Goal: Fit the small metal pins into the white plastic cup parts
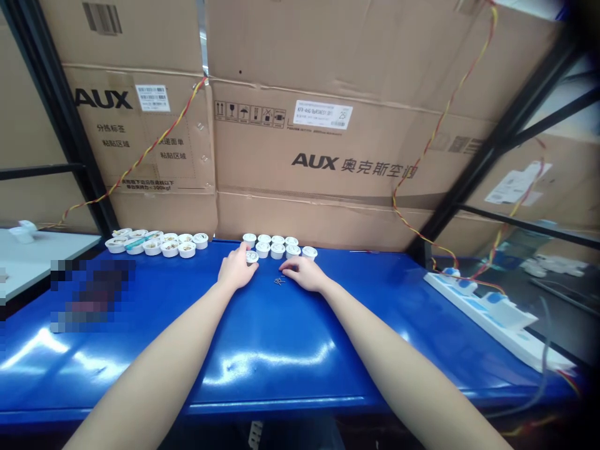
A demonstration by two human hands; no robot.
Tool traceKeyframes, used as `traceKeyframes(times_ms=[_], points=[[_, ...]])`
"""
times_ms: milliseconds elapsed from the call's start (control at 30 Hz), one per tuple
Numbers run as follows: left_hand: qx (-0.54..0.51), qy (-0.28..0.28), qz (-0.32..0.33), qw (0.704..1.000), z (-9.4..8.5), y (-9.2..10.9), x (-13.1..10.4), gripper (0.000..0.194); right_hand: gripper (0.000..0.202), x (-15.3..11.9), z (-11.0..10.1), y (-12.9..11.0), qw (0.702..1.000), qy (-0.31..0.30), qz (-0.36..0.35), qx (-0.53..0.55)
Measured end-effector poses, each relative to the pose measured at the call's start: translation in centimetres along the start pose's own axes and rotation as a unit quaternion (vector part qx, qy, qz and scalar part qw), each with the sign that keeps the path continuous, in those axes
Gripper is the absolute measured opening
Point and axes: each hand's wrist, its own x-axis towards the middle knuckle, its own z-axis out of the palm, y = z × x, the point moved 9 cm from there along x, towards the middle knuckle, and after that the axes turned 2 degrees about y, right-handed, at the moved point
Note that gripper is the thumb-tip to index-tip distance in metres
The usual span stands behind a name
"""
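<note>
My left hand [235, 270] is closed around a small white lidded cup [252, 257], thumb in front and fingers behind it. This cup stands at the front left of a double row of similar small white cups [277, 251] on the blue table. To its right, my right hand [305, 274] rests low over the tabletop, its fingers curled and the tips close together. Whether something tiny is between those fingertips, I cannot make out. Just below them lies a little pile of thin dark screw-like pieces [279, 281].
At the back left stand several white cups [152, 247] with small parts inside, a teal tool [135, 242] lying across them. A white power strip [497, 319] runs along the right side. Cardboard [309, 181] walls the back of the blue table [281, 350]. A pixelated dark object [96, 297] lies left.
</note>
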Motion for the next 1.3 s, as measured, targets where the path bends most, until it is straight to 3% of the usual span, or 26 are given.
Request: traceKeyframes(times_ms=[567,700,833,933,1100,1300], points=[[-0.039,0.005,0.017,0.999,-0.1,0.2,-0.1,0.039,0.014,0.0,-0.1,-0.1,1.000,-0.003,0.026,0.002],[-0.121,0.015,0.110,0.986,-1.0,2.5,-0.6,0.037,0.014,-0.1,-0.8,0.2,0.997,0.019,0.041,0.066],[-0.154,0.034,0.189,0.969,-1.7,4.9,-1.3,0.038,0.023,-0.6,-2.9,0.1,0.971,0.117,0.065,0.201],[-0.142,0.028,0.191,0.971,-1.6,5.7,-1.7,0.039,0.027,-0.8,-3.7,-1.4,0.952,0.149,0.056,0.261],[-0.110,0.025,0.205,0.972,-1.6,6.8,-2.4,0.038,0.022,-0.8,-3.4,-3.6,0.951,0.152,0.032,0.268],[-0.113,0.031,0.211,0.970,-1.6,7.4,-2.6,0.039,0.022,-0.8,-3.0,-3.1,0.935,0.157,0.046,0.315]])
